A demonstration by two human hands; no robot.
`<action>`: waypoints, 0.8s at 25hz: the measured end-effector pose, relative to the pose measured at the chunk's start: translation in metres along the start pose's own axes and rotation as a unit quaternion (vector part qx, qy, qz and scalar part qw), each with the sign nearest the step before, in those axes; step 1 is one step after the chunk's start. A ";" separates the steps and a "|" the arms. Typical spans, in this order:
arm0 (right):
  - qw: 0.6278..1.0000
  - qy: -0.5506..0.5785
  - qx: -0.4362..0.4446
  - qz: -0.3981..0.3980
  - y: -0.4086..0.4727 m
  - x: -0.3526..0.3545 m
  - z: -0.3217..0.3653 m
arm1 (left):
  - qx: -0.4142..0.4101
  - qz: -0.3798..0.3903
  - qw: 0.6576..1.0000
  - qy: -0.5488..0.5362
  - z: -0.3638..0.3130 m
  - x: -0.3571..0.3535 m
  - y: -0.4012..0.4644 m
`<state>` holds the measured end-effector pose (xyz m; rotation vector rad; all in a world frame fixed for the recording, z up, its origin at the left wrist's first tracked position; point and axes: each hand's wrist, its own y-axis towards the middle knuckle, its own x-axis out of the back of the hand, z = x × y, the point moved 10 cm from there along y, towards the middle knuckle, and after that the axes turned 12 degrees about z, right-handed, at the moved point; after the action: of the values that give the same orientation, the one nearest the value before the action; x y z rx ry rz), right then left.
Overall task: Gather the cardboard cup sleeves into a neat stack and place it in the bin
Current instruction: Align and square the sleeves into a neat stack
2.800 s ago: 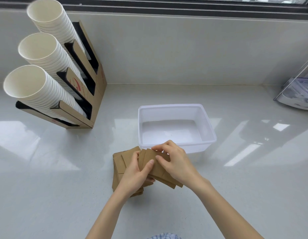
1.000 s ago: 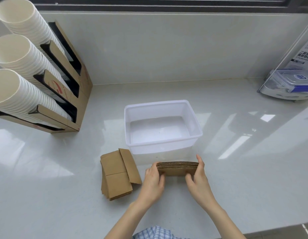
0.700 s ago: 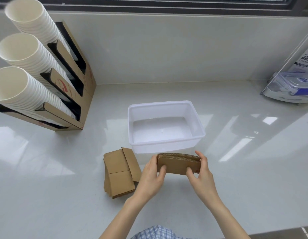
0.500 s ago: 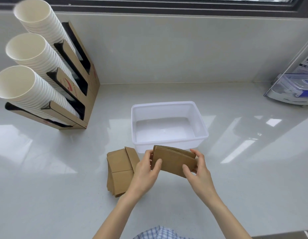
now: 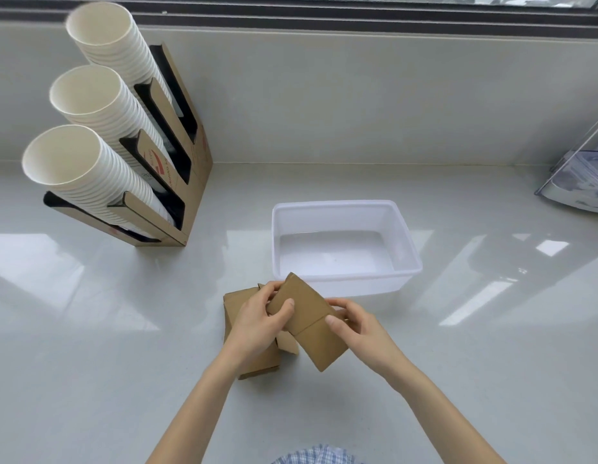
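A held bundle of brown cardboard cup sleeves lies flat and tilted between both hands, just in front of the white plastic bin. My left hand grips its upper left end. Gripping its right edge is my right hand. A second pile of sleeves rests on the counter under my left hand, mostly hidden by it. The bin holds nothing.
A cardboard dispenser with three tilted stacks of white paper cups stands at the back left. A clear plastic container sits at the right edge. A wall and window sill run behind the white counter.
The held bundle was stood on edge and squared between both hands, then turned flat and swung left over the pile on the counter. The bin has not moved.
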<state>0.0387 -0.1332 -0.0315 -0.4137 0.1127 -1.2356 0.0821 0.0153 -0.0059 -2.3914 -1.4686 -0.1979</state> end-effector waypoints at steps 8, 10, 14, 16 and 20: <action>0.991 0.056 -0.114 0.045 0.016 -0.031 -0.030 | 0.055 -0.132 0.989 0.037 0.020 0.043 -0.011; 0.988 0.070 -0.135 0.040 0.019 -0.034 -0.037 | 0.077 -0.186 0.979 0.044 0.027 0.059 -0.020; 0.983 0.064 -0.167 0.041 0.026 -0.038 -0.041 | 0.167 -0.210 0.961 0.067 0.050 0.068 -0.030; 0.981 0.066 -0.175 0.045 0.030 -0.042 -0.040 | 0.218 -0.182 0.958 0.035 0.064 0.063 -0.034; 0.980 0.055 -0.181 0.057 0.037 -0.053 -0.035 | 0.259 -0.112 0.959 -0.024 0.082 0.044 -0.037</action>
<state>0.0434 -0.0820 -0.0842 -0.6455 0.4548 -1.1255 0.0658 0.0962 -0.0630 -1.8255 -1.5763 0.1790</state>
